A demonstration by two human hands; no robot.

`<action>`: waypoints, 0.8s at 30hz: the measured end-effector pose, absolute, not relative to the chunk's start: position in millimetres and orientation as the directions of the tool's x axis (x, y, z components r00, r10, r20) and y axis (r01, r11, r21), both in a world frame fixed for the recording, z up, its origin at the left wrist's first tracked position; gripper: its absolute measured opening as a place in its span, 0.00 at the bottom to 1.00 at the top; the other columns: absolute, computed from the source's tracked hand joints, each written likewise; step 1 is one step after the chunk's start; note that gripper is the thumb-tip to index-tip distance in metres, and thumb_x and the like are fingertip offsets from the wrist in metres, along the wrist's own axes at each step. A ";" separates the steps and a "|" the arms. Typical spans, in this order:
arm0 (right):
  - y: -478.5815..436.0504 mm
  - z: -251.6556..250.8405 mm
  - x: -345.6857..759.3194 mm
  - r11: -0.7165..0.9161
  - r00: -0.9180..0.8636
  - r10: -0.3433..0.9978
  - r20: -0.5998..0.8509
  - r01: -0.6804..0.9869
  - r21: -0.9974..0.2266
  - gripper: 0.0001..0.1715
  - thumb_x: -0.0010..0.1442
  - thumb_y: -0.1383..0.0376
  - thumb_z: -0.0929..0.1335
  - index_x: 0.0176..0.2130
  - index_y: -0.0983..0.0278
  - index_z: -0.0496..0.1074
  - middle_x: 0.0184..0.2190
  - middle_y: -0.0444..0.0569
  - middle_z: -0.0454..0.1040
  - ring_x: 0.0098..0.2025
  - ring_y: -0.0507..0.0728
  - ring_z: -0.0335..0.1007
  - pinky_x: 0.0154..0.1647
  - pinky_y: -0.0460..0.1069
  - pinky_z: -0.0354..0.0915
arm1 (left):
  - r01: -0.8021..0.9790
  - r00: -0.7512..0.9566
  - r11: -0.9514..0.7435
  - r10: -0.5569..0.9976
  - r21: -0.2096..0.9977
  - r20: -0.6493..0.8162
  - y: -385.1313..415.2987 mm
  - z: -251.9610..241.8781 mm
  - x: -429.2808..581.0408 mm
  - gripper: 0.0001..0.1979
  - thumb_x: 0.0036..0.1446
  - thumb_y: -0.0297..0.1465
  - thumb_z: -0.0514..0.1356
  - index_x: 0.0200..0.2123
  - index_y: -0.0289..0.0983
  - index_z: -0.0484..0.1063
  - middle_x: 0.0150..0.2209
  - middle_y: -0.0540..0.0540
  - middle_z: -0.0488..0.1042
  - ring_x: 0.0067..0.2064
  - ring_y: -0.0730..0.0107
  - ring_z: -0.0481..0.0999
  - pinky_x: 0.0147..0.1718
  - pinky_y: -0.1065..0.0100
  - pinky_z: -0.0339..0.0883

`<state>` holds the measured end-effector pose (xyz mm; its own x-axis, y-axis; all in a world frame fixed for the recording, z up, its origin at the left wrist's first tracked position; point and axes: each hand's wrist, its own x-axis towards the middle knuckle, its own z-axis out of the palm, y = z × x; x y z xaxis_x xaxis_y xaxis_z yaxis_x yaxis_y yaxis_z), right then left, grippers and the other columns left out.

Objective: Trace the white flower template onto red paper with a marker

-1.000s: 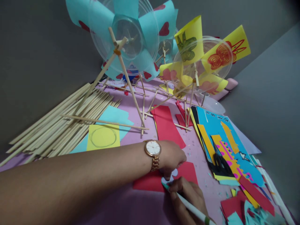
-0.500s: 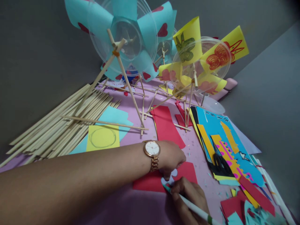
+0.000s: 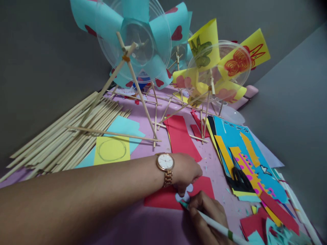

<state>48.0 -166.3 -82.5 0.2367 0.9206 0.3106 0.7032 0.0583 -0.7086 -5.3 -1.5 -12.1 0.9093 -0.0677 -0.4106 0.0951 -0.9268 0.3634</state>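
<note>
A small pale lilac paper cutout with rounded lobes point(image 3: 188, 189) lies on a sheet of red paper point(image 3: 163, 198). My left hand point(image 3: 187, 172), below a wristwatch point(image 3: 165, 162), has its fingers curled and presses the cutout down with a fingertip. In my right hand point(image 3: 208, 214) is a white marker pen point(image 3: 217, 225) with a green band. Its teal tip meets the cutout's lower edge on the red paper. The left forearm covers part of the red sheet.
Wooden sticks point(image 3: 63, 136) are piled at left, beside yellow paper with a drawn circle point(image 3: 112, 150). Behind stand a blue-bladed wheel point(image 3: 158, 30) and a yellow-bladed wheel point(image 3: 204, 51) on stick frames. At right are black-handled scissors point(image 3: 241, 177), a blue decorated sheet point(image 3: 265, 163) and paper scraps point(image 3: 278, 231).
The marker tip has shifted slightly right along the cutout's lower edge, with my right hand moving along. My left hand stays in place.
</note>
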 end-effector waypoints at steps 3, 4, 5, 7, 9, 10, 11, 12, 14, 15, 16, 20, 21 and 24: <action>-167.2 -85.3 46.4 -0.012 0.303 0.924 0.232 0.631 -0.775 0.13 0.60 0.65 0.58 0.24 0.59 0.56 0.14 0.37 0.58 0.14 0.50 0.54 0.16 0.45 0.50 | 0.092 0.907 -0.927 -0.073 0.365 -0.415 -1.6 -12.5 -5.6 0.16 0.43 0.30 0.70 0.36 0.39 0.71 0.33 0.49 0.76 0.34 0.66 0.73 0.22 0.70 0.54; -167.4 -85.7 46.1 -0.022 0.312 0.927 0.208 0.599 -0.800 0.13 0.60 0.64 0.58 0.24 0.59 0.56 0.14 0.36 0.56 0.14 0.49 0.52 0.16 0.45 0.48 | 0.091 0.906 -0.927 -0.075 0.364 -0.416 -1.6 -12.1 -5.6 0.16 0.43 0.30 0.71 0.36 0.39 0.71 0.33 0.49 0.76 0.34 0.65 0.73 0.22 0.70 0.54; -167.6 -85.9 45.8 -0.026 0.315 0.930 0.190 0.570 -0.822 0.12 0.59 0.64 0.58 0.24 0.59 0.55 0.14 0.36 0.54 0.14 0.49 0.51 0.17 0.45 0.47 | 0.090 0.905 -0.927 -0.076 0.364 -0.418 -1.6 -11.6 -5.7 0.16 0.43 0.30 0.71 0.36 0.39 0.71 0.33 0.49 0.76 0.33 0.65 0.73 0.22 0.70 0.54; -167.9 -85.6 45.6 -0.031 0.321 0.933 0.162 0.520 -0.853 0.12 0.60 0.63 0.58 0.24 0.59 0.55 0.15 0.35 0.51 0.15 0.50 0.48 0.17 0.46 0.45 | 0.090 0.905 -0.928 -0.076 0.363 -0.419 -1.6 -10.0 -5.9 0.16 0.43 0.29 0.70 0.37 0.38 0.71 0.33 0.49 0.76 0.33 0.65 0.73 0.22 0.70 0.54; -168.1 -84.8 45.4 -0.047 0.339 0.930 0.141 0.492 -0.870 0.12 0.60 0.63 0.59 0.25 0.59 0.56 0.15 0.35 0.49 0.16 0.50 0.47 0.18 0.47 0.43 | 0.091 0.904 -0.928 -0.075 0.361 -0.421 -1.7 -8.4 -6.0 0.16 0.44 0.28 0.69 0.38 0.38 0.72 0.34 0.49 0.76 0.33 0.66 0.72 0.22 0.70 0.54; -168.2 -84.3 45.3 -0.055 0.349 0.928 0.133 0.480 -0.876 0.12 0.60 0.63 0.59 0.25 0.59 0.56 0.15 0.35 0.49 0.16 0.50 0.47 0.18 0.47 0.43 | 0.092 0.903 -0.929 -0.074 0.358 -0.423 -1.8 -7.9 -6.1 0.15 0.45 0.27 0.69 0.38 0.38 0.72 0.34 0.49 0.76 0.33 0.66 0.72 0.22 0.70 0.54; -168.1 -83.9 45.1 -0.059 0.356 0.925 0.128 0.471 -0.880 0.12 0.60 0.62 0.59 0.25 0.59 0.56 0.16 0.35 0.48 0.16 0.50 0.46 0.18 0.47 0.42 | 0.093 0.903 -0.930 -0.072 0.355 -0.425 -1.7 -7.5 -6.1 0.15 0.46 0.26 0.68 0.38 0.38 0.72 0.34 0.49 0.76 0.33 0.66 0.72 0.22 0.70 0.54; -168.1 -83.4 44.9 -0.063 0.363 0.923 0.126 0.467 -0.882 0.12 0.60 0.62 0.59 0.25 0.59 0.56 0.16 0.35 0.48 0.16 0.50 0.45 0.18 0.47 0.42 | 0.095 0.902 -0.931 -0.069 0.353 -0.426 -1.6 -7.3 -6.1 0.14 0.46 0.26 0.68 0.38 0.38 0.72 0.34 0.49 0.76 0.34 0.67 0.72 0.22 0.70 0.55; -167.7 -82.5 44.4 -0.067 0.369 0.921 0.124 0.465 -0.883 0.12 0.60 0.62 0.59 0.25 0.59 0.56 0.16 0.35 0.47 0.16 0.50 0.45 0.19 0.47 0.41 | 0.094 0.901 -0.932 -0.069 0.350 -0.429 -1.2 -7.5 -5.9 0.14 0.46 0.26 0.67 0.39 0.39 0.72 0.34 0.50 0.76 0.34 0.67 0.72 0.22 0.70 0.55; -167.5 -82.0 44.2 -0.072 0.374 0.920 0.122 0.465 -0.883 0.13 0.60 0.62 0.59 0.25 0.59 0.56 0.16 0.35 0.47 0.16 0.50 0.45 0.19 0.47 0.40 | 0.093 0.900 -0.933 -0.071 0.349 -0.430 -1.0 -7.8 -5.8 0.15 0.46 0.26 0.68 0.39 0.39 0.72 0.34 0.50 0.76 0.34 0.67 0.72 0.22 0.70 0.55; -167.2 -81.4 43.9 -0.079 0.381 0.917 0.118 0.464 -0.882 0.13 0.61 0.62 0.58 0.24 0.59 0.56 0.16 0.35 0.47 0.16 0.50 0.45 0.19 0.47 0.40 | 0.092 0.899 -0.933 -0.073 0.349 -0.432 -0.9 -8.0 -5.7 0.15 0.45 0.26 0.68 0.39 0.38 0.72 0.35 0.49 0.77 0.34 0.67 0.72 0.22 0.70 0.55; -165.7 -78.5 42.7 -0.105 0.412 0.906 0.096 0.438 -0.893 0.13 0.60 0.62 0.59 0.24 0.59 0.55 0.15 0.35 0.48 0.15 0.50 0.46 0.19 0.47 0.40 | 0.096 0.898 -0.933 -0.069 0.348 -0.434 -1.4 -8.2 -6.1 0.17 0.43 0.26 0.69 0.39 0.38 0.72 0.35 0.49 0.77 0.34 0.66 0.72 0.22 0.70 0.55; -165.4 -78.0 42.3 -0.109 0.416 0.905 0.089 0.430 -0.896 0.13 0.60 0.61 0.59 0.24 0.59 0.55 0.15 0.35 0.48 0.15 0.50 0.46 0.19 0.47 0.40 | 0.099 0.900 -0.932 -0.066 0.348 -0.431 -1.8 -8.2 -6.4 0.16 0.44 0.26 0.69 0.39 0.38 0.72 0.35 0.49 0.77 0.34 0.66 0.72 0.22 0.70 0.55; -166.1 -79.3 42.2 -0.110 0.428 0.900 0.083 0.407 -0.907 0.14 0.59 0.61 0.60 0.24 0.59 0.56 0.15 0.36 0.49 0.15 0.50 0.46 0.19 0.47 0.40 | 0.109 0.904 -0.929 -0.054 0.353 -0.423 -2.7 -8.0 -7.3 0.15 0.45 0.25 0.68 0.38 0.39 0.72 0.34 0.50 0.76 0.34 0.67 0.72 0.22 0.70 0.55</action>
<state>42.2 -166.1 -79.3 0.4283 0.8998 0.0830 0.4074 -0.1103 -0.9066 -7.3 -2.7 -8.0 0.9043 -0.0544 -0.4234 0.1093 -0.9292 0.3530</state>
